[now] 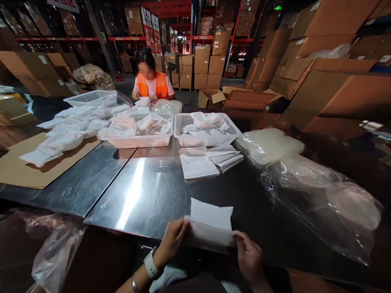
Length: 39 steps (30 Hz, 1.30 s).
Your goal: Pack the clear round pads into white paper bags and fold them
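Note:
Between my two hands a white pouch (210, 213) is held near the table's front edge, its upper part lying toward the tabletop and its near part folded or opened toward me. My left hand (173, 238) pinches the left end of the near edge, thumb on top. On the opposite end my right hand (249, 256) grips the other corner with closed fingers. Farther up the table, a flat stack of white printed pouches (199, 166) lies beside a fanned pile of similar pouches (226, 157). Whether anything is inside the held pouch cannot be seen.
Two white perforated baskets, a left one (143, 142) and a right one (202, 141), hold filled white packets. More packets (65, 133) lie on cardboard (33, 173) at left. Clear plastic bags (323, 201) with pale contents lie right. Across the table sits a person in an orange vest (161, 85).

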Each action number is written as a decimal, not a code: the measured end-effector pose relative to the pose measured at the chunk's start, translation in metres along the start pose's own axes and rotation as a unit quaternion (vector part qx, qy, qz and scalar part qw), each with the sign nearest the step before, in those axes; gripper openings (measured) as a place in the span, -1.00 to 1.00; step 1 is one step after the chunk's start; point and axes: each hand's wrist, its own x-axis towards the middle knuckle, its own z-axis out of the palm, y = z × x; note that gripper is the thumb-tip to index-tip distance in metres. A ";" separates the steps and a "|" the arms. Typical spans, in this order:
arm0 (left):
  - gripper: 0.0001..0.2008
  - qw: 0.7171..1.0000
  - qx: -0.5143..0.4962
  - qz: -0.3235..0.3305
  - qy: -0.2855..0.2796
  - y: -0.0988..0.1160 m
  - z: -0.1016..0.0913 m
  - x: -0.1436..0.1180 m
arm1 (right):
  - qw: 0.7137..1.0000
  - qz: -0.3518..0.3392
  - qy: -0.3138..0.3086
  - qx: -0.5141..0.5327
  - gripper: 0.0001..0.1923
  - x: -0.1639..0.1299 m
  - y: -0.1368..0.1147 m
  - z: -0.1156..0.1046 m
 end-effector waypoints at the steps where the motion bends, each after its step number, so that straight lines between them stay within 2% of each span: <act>1: -0.44 1.000 0.003 -0.013 0.020 0.002 0.005 0.000 | 0.999 0.029 0.017 -0.024 -0.47 -0.001 0.000 0.004; 4: -0.46 0.997 0.027 -0.039 0.058 0.006 0.016 -0.002 | 0.993 0.084 0.040 -0.078 -0.36 -0.002 -0.002 0.012; 7: -0.46 0.995 0.065 -0.040 0.061 0.009 0.018 -0.002 | 0.989 0.109 0.041 -0.092 -0.34 0.000 -0.002 0.015; 13: -0.45 0.985 0.156 -0.037 0.071 0.009 0.019 0.005 | 0.989 0.093 0.032 -0.113 -0.35 -0.001 0.003 0.018; 17: -0.49 0.973 0.222 -0.037 0.053 0.009 0.022 0.014 | 0.985 0.087 0.026 -0.147 -0.34 0.001 0.006 0.021; 20: -0.56 0.947 0.318 -0.051 0.022 0.017 0.019 0.018 | 0.981 0.083 0.027 -0.176 -0.33 0.003 0.007 0.023; 22: -0.61 0.913 0.401 -0.074 0.007 0.026 0.015 0.018 | 0.981 0.077 0.029 -0.178 -0.33 0.005 0.008 0.024; 24: -0.68 0.885 0.458 -0.081 0.019 0.036 0.011 0.019 | 0.982 0.068 0.027 -0.173 -0.35 0.005 0.010 0.024; 25: -0.70 0.878 0.473 -0.060 0.033 0.039 0.010 0.021 | 0.983 0.063 0.026 -0.169 -0.36 0.004 0.010 0.023; 27: -0.66 0.879 0.473 0.053 0.043 0.043 0.012 0.026 | 0.985 0.042 0.025 -0.168 -0.39 0.003 0.012 0.021; 29: -0.63 0.870 0.443 0.216 -0.002 0.042 0.020 0.035 | 0.978 -0.011 0.030 -0.207 -0.41 0.005 0.011 0.019; 31: -0.61 0.849 0.408 0.330 -0.060 0.038 0.031 0.043 | 0.950 -0.060 0.069 -0.299 -0.44 0.009 0.007 0.018; 33: -0.56 0.841 0.396 0.359 -0.079 0.033 0.040 0.049 | 0.912 -0.105 0.110 -0.380 -0.48 0.017 0.001 0.020; 34: -0.56 0.840 0.397 0.361 -0.074 0.031 0.044 0.051 | 0.903 -0.142 0.115 -0.390 -0.46 0.022 -0.001 0.022; 37: -0.58 0.829 0.401 0.385 -0.055 0.022 0.048 0.055 | 0.900 -0.286 0.049 -0.326 -0.36 0.032 0.004 0.034; 39: -0.52 0.815 0.405 0.412 -0.050 0.009 0.047 0.058 | 0.906 -0.315 0.018 -0.282 -0.33 0.033 0.021 0.043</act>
